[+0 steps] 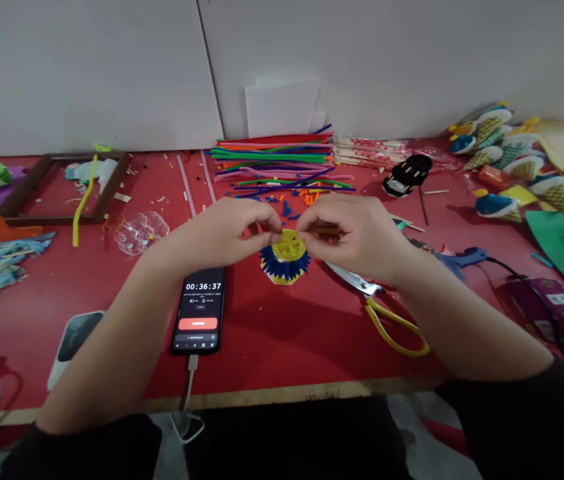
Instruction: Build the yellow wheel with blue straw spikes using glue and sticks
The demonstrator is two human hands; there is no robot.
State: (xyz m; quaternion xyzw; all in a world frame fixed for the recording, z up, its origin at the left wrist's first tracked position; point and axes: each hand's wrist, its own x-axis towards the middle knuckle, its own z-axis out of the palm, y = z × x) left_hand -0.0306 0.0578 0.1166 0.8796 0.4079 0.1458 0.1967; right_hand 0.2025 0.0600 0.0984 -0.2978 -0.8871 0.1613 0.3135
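Both my hands meet over the middle of the red table (272, 347). My left hand (227, 230) and my right hand (347, 230) pinch the top of a small yellow craft piece (287, 257) ringed with short blue straw bits. It rests on or just above the tabletop; I cannot tell which. Fingers of both hands are closed on its upper rim. A phone (199, 307) showing a timer of 00:36:37 lies just left of the piece. Yellow-handled scissors (387, 313) lie under my right wrist.
A pile of coloured straws (277, 160) lies at the back centre with cut bits in front. A blue glue gun (462, 257), paper craft birds (502, 153), a wooden frame (57, 187), clear plastic pieces (139, 232) and a second phone (72, 343) surround the work area.
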